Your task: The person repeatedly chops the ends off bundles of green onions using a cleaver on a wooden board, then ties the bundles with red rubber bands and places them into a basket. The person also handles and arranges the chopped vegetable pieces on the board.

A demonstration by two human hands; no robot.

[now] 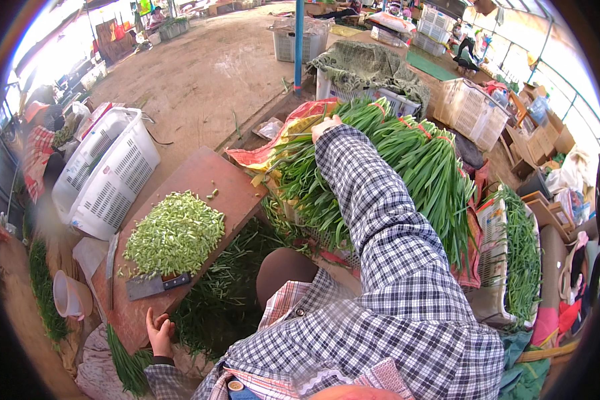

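My right hand (325,126) reaches to the far side of bundled garlic chives (420,165), several with red ties. It touches the stems there; its fingers are partly hidden, so its grip is unclear. My left hand (161,334) hangs beside the near edge of a reddish board (230,185), index finger extended, the other fingers curled, nothing in it. On the board lies a heap of chopped pale-green stems (175,232). A cleaver (147,287) rests flat at the heap's near side, and a long narrow metal strip (112,272) lies along the board's left edge.
White plastic crates (112,175) stand left of the board, near a pale bucket (72,295). Loose greens (225,280) lie under the board. At right is a crate of cut greens (522,260). A blue post (298,45) rises ahead. Another person (40,145) sits at far left.
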